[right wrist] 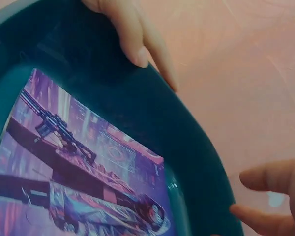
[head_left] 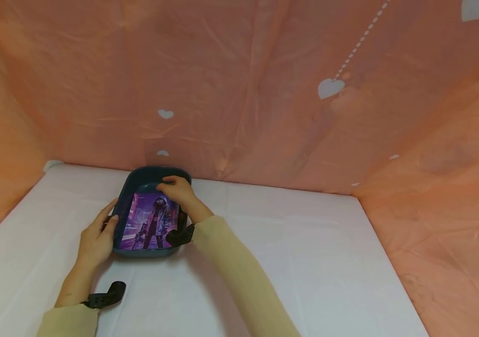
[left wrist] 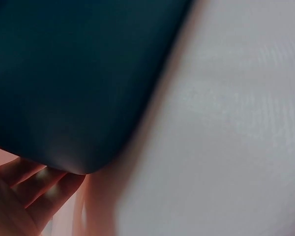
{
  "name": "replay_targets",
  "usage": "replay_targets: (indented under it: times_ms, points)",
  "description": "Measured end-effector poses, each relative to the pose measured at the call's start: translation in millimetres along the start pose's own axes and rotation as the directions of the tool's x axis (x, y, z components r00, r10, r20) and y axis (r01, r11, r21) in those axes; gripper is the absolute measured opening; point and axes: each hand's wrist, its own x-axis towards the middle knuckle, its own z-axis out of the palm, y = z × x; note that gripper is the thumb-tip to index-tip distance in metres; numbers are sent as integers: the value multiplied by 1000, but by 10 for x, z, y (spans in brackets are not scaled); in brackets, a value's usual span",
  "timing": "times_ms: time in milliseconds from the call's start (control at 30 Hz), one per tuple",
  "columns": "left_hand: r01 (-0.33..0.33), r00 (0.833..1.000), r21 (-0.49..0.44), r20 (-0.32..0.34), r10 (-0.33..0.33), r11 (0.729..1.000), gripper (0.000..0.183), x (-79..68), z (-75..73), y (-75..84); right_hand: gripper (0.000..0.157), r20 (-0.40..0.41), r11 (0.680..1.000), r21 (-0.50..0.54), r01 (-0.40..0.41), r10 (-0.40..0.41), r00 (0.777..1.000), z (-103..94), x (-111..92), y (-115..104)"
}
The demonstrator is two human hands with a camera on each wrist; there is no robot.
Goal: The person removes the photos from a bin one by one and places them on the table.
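A dark teal plastic tray with raised sides is held tilted above the white table. Inside it lies a flat purple picture of a hooded figure with a rifle. My left hand grips the tray's left side; in the right wrist view, that hand's thumb lies inside the rim. In the left wrist view, the left hand's fingers reach along the tray's underside. At the upper right side is my right hand; its fingers are spread beside the rim, and contact is unclear.
A white cloth covers the table. Orange fabric with white hearts hangs close behind the tray and along both sides. Black wrist cameras sit on both wrists.
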Motion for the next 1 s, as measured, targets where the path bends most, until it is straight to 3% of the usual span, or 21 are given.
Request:
replay_targets:
  times_ms: [200, 533, 700, 1000]
  points:
    - [-10, 1000, -6, -6, 10, 1000, 47, -5, 26, 9, 43, -72, 998, 24, -60, 62, 995, 84, 21, 14]
    - [-22, 1000, 4, 4, 22, 1000, 47, -5, 39, 12, 52, -119, 991, 53, -123, 129, 985, 137, 20, 73]
    - [-22, 1000, 9, 1, 22, 1000, 47, -5, 20, 12, 51, -128, 993, 61, -106, 113, 985, 142, -22, 68]
    - [-5, 1000, 5, 6, 5, 1000, 48, -15, -8, 7, 44, -175, 1000, 5, -9, 10, 985, 168, -54, 45]
